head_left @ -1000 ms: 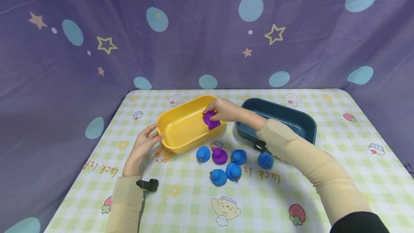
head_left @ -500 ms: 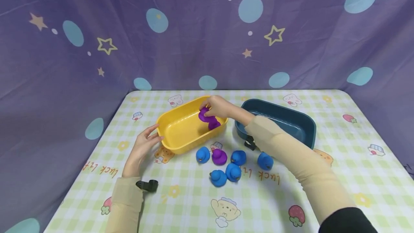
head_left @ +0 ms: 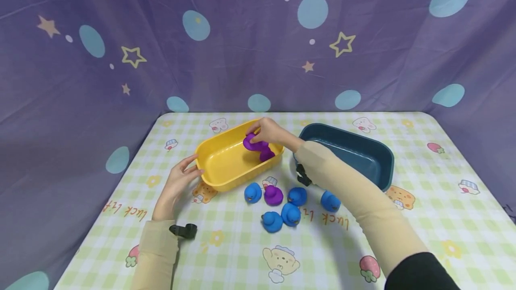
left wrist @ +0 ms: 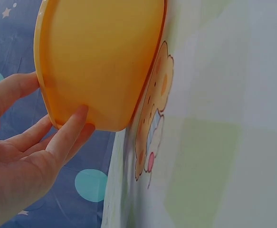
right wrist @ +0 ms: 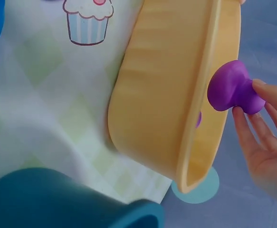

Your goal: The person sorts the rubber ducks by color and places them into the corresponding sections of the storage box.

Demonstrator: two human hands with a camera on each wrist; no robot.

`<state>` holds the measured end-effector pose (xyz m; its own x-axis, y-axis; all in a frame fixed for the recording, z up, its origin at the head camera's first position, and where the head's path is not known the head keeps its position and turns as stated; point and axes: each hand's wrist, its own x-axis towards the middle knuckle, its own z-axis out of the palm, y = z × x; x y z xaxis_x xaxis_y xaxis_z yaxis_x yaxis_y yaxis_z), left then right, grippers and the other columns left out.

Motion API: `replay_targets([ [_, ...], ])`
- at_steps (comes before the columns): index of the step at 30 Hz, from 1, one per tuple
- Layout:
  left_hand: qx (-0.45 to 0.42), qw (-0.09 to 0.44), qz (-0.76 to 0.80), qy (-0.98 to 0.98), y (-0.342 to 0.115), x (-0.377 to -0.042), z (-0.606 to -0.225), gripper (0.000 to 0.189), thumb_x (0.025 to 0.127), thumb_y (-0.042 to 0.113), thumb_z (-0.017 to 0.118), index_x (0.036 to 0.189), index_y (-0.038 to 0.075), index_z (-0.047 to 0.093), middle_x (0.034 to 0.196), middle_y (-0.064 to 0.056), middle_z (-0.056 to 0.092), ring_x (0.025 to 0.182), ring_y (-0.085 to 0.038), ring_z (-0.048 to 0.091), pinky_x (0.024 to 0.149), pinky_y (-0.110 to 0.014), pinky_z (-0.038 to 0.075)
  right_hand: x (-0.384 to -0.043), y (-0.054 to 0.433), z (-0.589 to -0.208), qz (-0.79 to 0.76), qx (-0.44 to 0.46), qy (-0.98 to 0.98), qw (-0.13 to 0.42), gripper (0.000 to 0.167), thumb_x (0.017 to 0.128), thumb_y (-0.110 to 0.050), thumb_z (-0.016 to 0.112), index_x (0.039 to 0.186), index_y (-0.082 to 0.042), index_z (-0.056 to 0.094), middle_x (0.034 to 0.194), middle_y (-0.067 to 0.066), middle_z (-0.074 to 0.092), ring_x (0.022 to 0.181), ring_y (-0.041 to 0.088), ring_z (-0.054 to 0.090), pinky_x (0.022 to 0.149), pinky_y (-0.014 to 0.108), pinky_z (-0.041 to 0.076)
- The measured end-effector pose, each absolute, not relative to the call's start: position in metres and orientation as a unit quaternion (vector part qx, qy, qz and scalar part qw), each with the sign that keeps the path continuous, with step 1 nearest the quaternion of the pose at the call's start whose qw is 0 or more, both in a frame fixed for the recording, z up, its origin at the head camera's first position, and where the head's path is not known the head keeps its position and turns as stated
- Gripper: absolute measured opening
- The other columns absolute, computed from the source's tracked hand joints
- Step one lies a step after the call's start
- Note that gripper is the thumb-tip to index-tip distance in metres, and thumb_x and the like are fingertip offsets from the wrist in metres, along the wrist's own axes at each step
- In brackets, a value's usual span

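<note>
In the head view my left hand holds the near-left end of a yellow plastic basin. The left wrist view has its fingertips spread around the basin's end wall. My right hand pinches a purple rubber duck between thumb and fingers, over the basin's right end. Seen from the right wrist, this duck is beside the basin's rim, its far side hidden by the fingers. Another purple duck lies inside the basin at the right end. A third purple duck sits on the table.
Several blue rubber ducks stand on the checked tablecloth in front of the basins. A dark teal basin stands at right, partly behind my right sleeve. A purple patterned curtain hangs behind the table.
My right hand has moved left and slightly away with the purple duck, uncovering the other purple duck in the yellow basin. The left hand and the ducks on the table look the same.
</note>
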<state>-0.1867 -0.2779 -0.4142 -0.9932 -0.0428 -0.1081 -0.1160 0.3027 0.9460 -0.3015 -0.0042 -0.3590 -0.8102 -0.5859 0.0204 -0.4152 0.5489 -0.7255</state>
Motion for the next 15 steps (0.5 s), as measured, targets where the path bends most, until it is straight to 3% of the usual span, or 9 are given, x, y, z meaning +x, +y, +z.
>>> replay_targets([
  [8, -0.04, 0.026, 0.581, 0.812, -0.288, -0.196, -0.433, 0.065, 0.078, 0.026, 0.066, 0.135, 0.014, 0.036, 0.145, -0.012, 0.019, 0.121, -0.029, 0.04, 0.099, -0.04, 0.033, -0.302, -0.012, -0.369, -0.368, -0.285, 0.879, 0.103, 0.026, 0.072, -0.005, 0.071, 0.098, -0.003, 0.068, 0.098, 0.009, 0.066, 0.094, 0.019, 0.058, 0.079, 0.02, 0.046],
  [15, -0.05, 0.032, 0.585, 0.809, -0.284, -0.192, -0.425, 0.063, 0.079, 0.019, 0.064, 0.135, 0.012, 0.036, 0.145, -0.012, 0.02, 0.121, -0.029, 0.04, 0.099, -0.038, 0.033, -0.301, -0.017, -0.373, -0.355, -0.294, 0.883, 0.086, 0.025, 0.071, -0.004, 0.071, 0.095, -0.003, 0.069, 0.096, 0.008, 0.067, 0.093, 0.017, 0.059, 0.079, 0.019, 0.046],
])
